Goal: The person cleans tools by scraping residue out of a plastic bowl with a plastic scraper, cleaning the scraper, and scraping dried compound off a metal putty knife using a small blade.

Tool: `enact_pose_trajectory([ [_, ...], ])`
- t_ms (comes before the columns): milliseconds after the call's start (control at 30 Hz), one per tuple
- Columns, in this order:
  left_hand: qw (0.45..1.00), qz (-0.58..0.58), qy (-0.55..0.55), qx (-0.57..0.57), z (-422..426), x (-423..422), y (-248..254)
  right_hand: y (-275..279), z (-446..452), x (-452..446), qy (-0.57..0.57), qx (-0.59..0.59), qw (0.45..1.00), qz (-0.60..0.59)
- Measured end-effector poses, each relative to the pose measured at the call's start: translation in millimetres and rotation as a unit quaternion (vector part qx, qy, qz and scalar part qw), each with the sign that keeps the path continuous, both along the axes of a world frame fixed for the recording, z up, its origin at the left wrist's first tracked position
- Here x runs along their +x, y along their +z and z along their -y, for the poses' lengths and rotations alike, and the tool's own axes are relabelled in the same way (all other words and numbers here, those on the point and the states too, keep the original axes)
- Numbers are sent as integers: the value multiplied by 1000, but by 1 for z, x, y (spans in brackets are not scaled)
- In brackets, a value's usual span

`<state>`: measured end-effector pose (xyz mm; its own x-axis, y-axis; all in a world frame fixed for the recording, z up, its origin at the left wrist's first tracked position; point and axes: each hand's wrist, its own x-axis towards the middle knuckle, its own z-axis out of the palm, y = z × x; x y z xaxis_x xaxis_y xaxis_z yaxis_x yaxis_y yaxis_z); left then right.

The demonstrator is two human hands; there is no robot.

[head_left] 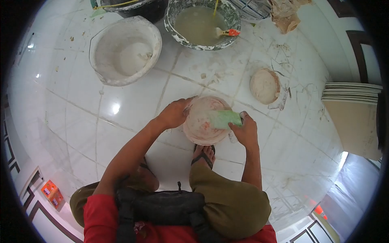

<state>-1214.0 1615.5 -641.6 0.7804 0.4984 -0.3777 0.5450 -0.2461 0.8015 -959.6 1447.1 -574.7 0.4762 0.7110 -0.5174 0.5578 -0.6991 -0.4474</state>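
Note:
A round pinkish bowl [194,129], its surface smeared with pale plaster-like residue, is in front of me just above my foot. My left hand [176,112] grips its left rim, with the fingertips partly hidden. In my right hand [246,130] is a flat green scraper [223,120], which lies over the right part of the bowl. The scraper's left end is blurred, so I cannot tell whether it touches the surface.
A whitened tub [99,56] stands upper left. Beside it, a basin [178,36] of cloudy water holds a paintbrush [231,32]. A smaller container of pale powder [264,86] is at right, near debris on the tiles. Stacked boards [352,117] lean farther right.

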Motion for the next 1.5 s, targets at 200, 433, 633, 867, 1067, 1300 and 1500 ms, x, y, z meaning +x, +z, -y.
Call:
enact_pose_trajectory([
  [200,999,32,-9,-12,-3,-7,-9,-14,11,-5,-14,109,994,-1],
  [433,997,45,2,-62,-7,-8,-14,-30,3,-3,-96,160,980,-63],
  [633,997,-7,11,-80,-9,-8,-7,-40,-14,-14,-6,211,977,-14],
  [867,992,-2,24,-124,-9,-8,-1,-28,-26,-18,-51,174,982,-52],
  [1067,997,40,0,-60,-8,-12,-17,-34,-27,-7,-71,201,972,-101],
  [1300,989,6,30,-145,-14,-3,6,-35,-32,-10,20,190,981,-35],
  [1500,982,-22,44,-181,-15,-1,9,-38,-36,-14,78,159,984,-10],
])
